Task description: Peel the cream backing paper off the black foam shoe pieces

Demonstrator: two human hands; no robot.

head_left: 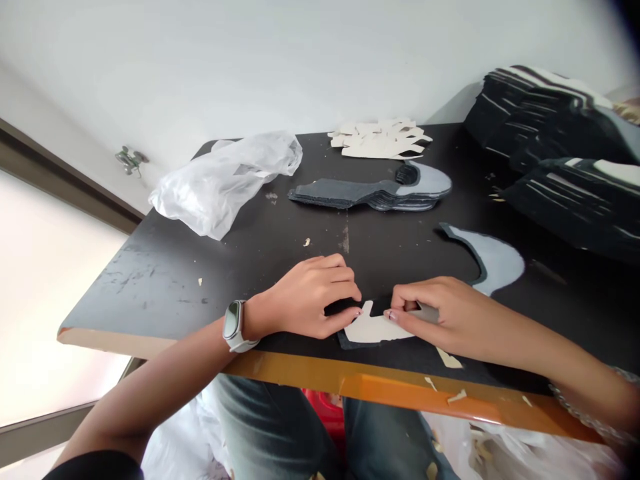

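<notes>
A flat cream-coloured cut-out (376, 331) lies near the table's front edge, over a dark piece (345, 341) that shows along its left and lower edges. At its left end is my left hand (320, 297), fingers curled, thumb tip at the cut-out's edge. Thumb and forefinger of my right hand (440, 310) are pinched at its upper edge. My right hand hides the right part of both layers. Beyond my right hand lies a curved grey piece with a dark border (495, 260).
Behind stand a stack of dark curved pieces (370, 193), a pile of cream strips (377, 139) and a white plastic bag (225, 177). Tall dark stacks (540, 120) fill the right side. Cream scraps (450, 360) lie by the orange-taped front edge (390, 390).
</notes>
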